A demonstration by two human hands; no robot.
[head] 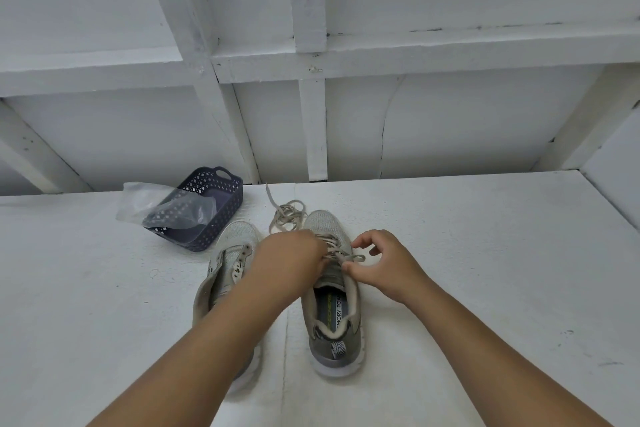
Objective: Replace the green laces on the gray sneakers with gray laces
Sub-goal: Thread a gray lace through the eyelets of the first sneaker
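Two gray mesh sneakers are set side by side on the white table surface [485, 253], toes pointing away from the person and heels toward the camera. The right-hand gray sneaker [332, 288] carries a pale gray lace threaded through its upper eyelets; the left-hand gray sneaker [228, 267] shows bare eyelets and no lace. A loose pale lace [285, 215] lies in a tangle just beyond the toes, between the two shoes. Its colour cannot be told with certainty. A dark blue perforated plastic basket [211, 215] with a clear plastic bag [149, 201] draped in it stands to the far left.

The left hand [291, 256] is closed over the lacing zone of the right-hand sneaker, with fingers hidden; what they hold cannot be told for sure. The right hand [377, 260] is narrowed to a pinch on a lace end [353, 257] at the shoe's right side.

The shoe's long axis runs straight away from the person, so the eyelet rows lie directly between the two hands, each hand nearest its own row. The step in hand is judged to be threading toward the top eyelets. The unlaced sneaker is nearer the left arm.
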